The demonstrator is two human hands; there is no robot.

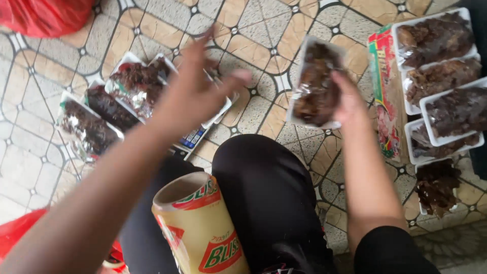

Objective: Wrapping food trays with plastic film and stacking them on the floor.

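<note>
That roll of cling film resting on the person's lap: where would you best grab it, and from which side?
Probably around the middle of the cling film roll, from above. It lies tilted across the lap with its open core end up, so its round side is exposed. The left hand is free and nearest; the right hand holds a wrapped tray.

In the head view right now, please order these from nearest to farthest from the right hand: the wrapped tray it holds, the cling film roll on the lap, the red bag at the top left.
1. Wrapped tray: held in the right hand, touching it.
2. Cling film roll: lower centre, on the lap.
3. Red bag: top left corner, on the tiled floor.
</note>
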